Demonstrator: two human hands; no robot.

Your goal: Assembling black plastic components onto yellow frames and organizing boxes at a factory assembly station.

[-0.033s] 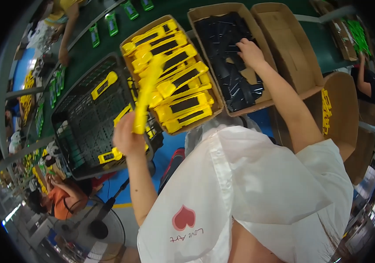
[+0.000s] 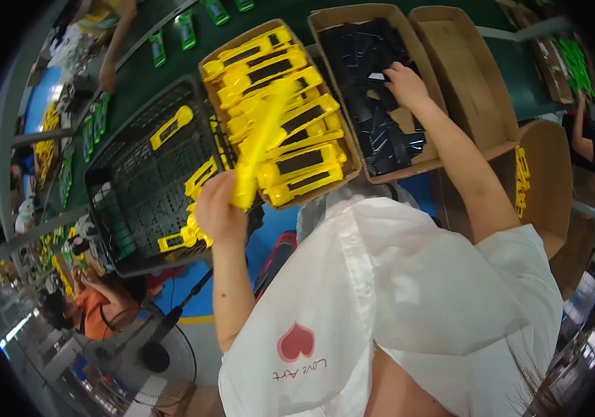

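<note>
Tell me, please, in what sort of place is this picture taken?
Probably a factory assembly line: similar green items lie spaced along a long green work surface, an open cardboard box holds many dark pieces, and a person in orange is nearby.

Left of centre, toward nine o'clock, the left hand point(image 2: 219, 210) grips a blurred yellow part point(image 2: 264, 144). The right hand point(image 2: 407, 86) reaches into a carton point(image 2: 408, 169) of dark strips point(image 2: 365, 83) toward one; a black crate point(image 2: 141, 187) sits toward ten.
</note>
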